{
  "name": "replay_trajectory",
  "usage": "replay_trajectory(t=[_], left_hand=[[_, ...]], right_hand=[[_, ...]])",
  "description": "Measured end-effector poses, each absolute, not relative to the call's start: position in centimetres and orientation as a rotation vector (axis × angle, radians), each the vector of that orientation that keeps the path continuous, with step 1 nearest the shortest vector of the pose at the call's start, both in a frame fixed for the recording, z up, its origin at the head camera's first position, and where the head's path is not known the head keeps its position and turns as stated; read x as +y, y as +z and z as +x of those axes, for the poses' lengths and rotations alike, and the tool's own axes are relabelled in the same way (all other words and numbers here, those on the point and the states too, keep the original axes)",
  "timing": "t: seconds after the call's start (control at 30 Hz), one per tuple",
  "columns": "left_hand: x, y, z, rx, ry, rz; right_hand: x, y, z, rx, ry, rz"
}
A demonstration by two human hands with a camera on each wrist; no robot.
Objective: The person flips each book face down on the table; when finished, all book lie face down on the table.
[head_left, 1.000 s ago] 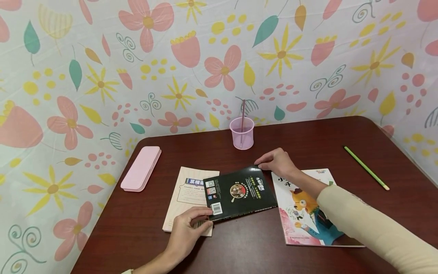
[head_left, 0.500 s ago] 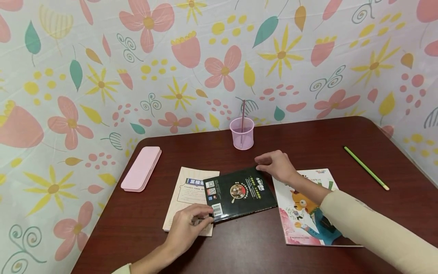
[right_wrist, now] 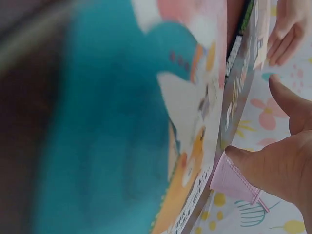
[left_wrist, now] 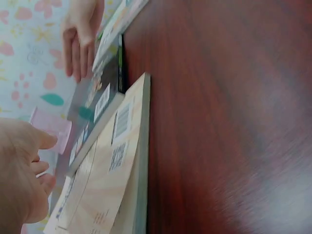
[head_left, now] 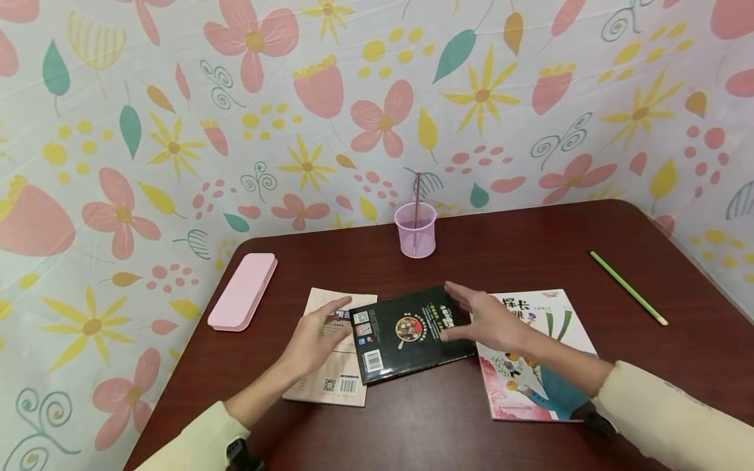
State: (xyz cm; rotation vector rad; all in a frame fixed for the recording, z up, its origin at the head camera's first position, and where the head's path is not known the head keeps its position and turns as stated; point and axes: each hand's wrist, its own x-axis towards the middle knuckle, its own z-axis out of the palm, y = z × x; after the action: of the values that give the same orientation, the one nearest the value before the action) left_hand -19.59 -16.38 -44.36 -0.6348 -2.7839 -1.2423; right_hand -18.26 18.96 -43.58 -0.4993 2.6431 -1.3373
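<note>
A black book lies back cover up in the middle, its left side on top of a cream book. My left hand hovers over the cream book by the black book's left edge, fingers apart. In the left wrist view, that hand is raised off both books and holds nothing. Over the black book's right side is my right hand, with thumb and fingers spread. A white picture book with a cartoon animal lies under the right forearm, partly covered by it.
A pink pencil case lies at the table's left side. Toward the back stands a pink mesh cup with one thin stick in it. A green pencil lies at the right. Behind the table hangs flowered cloth.
Both hands have let go of the black book's corners. The left moved up along its left edge; the right came nearer, toward its right edge, and its fingers spread. The books stay in place.
</note>
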Motion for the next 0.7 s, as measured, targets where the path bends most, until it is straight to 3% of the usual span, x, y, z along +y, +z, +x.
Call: replay_trajectory(t=[0.7], left_hand=[[-16.6,-46.3,-22.4,-2.874,-1.282,-0.762]], right_hand=[[18.8,-44.8,-13.5,2.779,-1.305,-0.403]])
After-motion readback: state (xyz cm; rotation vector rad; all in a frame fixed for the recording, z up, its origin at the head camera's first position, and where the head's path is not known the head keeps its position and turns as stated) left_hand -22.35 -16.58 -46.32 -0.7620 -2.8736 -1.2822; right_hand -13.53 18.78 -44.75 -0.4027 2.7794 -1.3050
